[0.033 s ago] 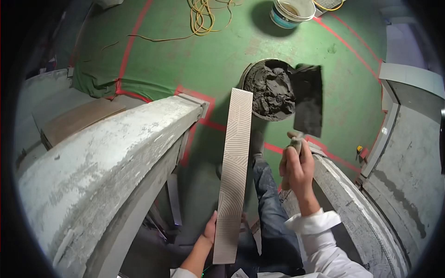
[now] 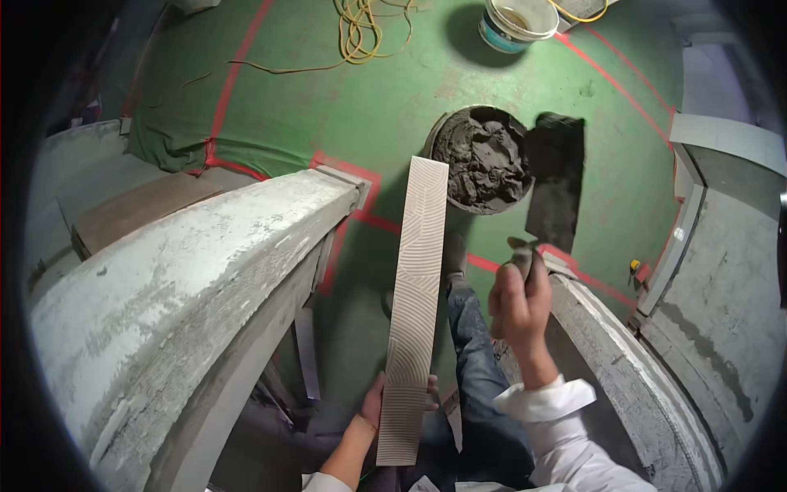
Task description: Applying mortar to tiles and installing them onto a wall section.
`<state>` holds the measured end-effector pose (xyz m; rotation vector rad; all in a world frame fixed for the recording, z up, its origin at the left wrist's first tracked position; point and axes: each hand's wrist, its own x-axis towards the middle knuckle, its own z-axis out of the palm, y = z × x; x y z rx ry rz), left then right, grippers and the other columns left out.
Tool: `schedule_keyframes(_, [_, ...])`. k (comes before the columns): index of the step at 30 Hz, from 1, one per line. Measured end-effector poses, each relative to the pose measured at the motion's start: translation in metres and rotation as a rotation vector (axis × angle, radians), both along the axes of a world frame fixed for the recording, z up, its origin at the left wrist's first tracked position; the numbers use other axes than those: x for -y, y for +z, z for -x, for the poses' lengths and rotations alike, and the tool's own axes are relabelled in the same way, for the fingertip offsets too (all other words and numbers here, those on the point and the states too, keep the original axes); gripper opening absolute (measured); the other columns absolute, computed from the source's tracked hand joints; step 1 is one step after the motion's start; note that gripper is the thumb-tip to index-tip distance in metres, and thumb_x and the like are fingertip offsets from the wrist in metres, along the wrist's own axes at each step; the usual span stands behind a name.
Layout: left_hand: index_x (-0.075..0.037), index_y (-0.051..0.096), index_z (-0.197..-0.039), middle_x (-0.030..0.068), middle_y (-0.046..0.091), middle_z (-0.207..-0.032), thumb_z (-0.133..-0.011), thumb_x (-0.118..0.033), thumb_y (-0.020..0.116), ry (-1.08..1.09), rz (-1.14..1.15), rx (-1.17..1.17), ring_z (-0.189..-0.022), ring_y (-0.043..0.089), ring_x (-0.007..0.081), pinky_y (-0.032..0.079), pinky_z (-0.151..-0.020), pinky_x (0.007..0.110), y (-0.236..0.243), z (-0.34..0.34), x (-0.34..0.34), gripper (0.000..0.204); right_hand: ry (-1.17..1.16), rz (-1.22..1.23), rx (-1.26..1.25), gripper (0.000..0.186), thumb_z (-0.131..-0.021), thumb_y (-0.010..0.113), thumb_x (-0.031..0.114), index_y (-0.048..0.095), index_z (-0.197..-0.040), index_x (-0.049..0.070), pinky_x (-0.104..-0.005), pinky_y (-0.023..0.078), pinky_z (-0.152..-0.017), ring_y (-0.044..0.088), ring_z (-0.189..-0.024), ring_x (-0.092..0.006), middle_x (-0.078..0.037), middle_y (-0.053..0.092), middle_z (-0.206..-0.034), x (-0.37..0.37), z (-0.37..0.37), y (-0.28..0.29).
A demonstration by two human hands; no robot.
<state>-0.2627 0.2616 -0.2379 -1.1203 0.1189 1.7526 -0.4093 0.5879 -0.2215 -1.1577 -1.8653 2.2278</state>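
Note:
My left hand (image 2: 375, 398) grips a long narrow beige tile (image 2: 416, 303) near its lower end, fingertips showing past the right edge. The tile’s upward face has curved ridges. My right hand (image 2: 522, 295) is closed around the handle of a wide flat trowel (image 2: 553, 180), whose blade, coated in dark grey paste, is just right of a bucket (image 2: 441, 131). That bucket holds thick, lumpy dark mortar (image 2: 484, 160) and stands beyond the tile’s far end.
Weathered concrete ledges (image 2: 205, 254) flank me. The green floor covering (image 2: 393, 98) carries red tape, coiled yellow cord (image 2: 357, 41) and a pale bucket (image 2: 500, 37). A brown board (image 2: 147, 205) lies at left; a small yellow object (image 2: 635, 266) is at right. My jeans-clad leg shows below.
The trowel has shifted right and slightly toward me, away from the mortar bucket, along with my right hand. The tile in my left hand has barely moved.

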Motion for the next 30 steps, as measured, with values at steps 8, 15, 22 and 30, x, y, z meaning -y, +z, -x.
schedule_keyframes(8, [0.002, 0.031, -0.167, 0.0283, 0.043, -0.165, -0.105, -0.073, 0.041, 0.006, -0.149, -0.133, -0.146, 0.051, 0.0425, 0.045, -0.116, 0.068, -0.027, -0.012, -0.008, 0.097, 0.201, -0.419, 0.231, 0.027, -0.111, 0.062, 0.028, 0.064, -0.115, 0.002, -0.0346, 0.045, -0.053, 0.055, -0.057, -0.0139, -0.005, 0.06, -0.075, 0.099, 0.011, -0.125])
schedule_keyframes(15, [0.003, 0.029, -0.167, 0.0271, 0.038, -0.168, -0.103, -0.077, 0.043, 0.004, -0.101, -0.037, -0.148, 0.048, 0.0431, 0.044, -0.118, 0.067, -0.01, -0.014, 0.009, 0.103, 0.292, -0.189, 0.291, 0.026, -0.11, 0.062, 0.029, 0.06, -0.108, 0.003, -0.0333, 0.049, -0.053, 0.06, -0.06, -0.0113, -0.005, 0.063, -0.075, -0.038, -0.012, -0.068])
schedule_keyframes(22, [0.006, 0.026, -0.166, 0.0271, 0.036, -0.169, -0.101, -0.077, 0.047, -0.087, -0.092, -0.105, -0.148, 0.047, 0.0458, 0.048, -0.117, 0.061, 0.01, -0.016, 0.019, 0.108, 0.836, -1.137, 0.493, 0.039, -0.106, 0.062, 0.034, 0.057, -0.107, -0.004, -0.0593, 0.056, -0.079, 0.071, -0.089, -0.0515, -0.031, 0.072, -0.092, -0.175, 0.008, -0.169])
schedule_keyframes(30, [0.006, 0.026, -0.166, 0.0265, 0.037, -0.168, -0.1, -0.078, 0.047, -0.176, 0.007, -0.116, -0.148, 0.047, 0.0459, 0.05, -0.114, 0.059, 0.018, -0.008, 0.007, 0.109, 0.246, 0.001, 0.535, 0.037, -0.111, 0.056, 0.039, 0.054, -0.095, 0.006, -0.0353, 0.044, -0.043, 0.053, -0.051, -0.0143, -0.003, 0.054, -0.072, -0.126, 0.029, -0.21])
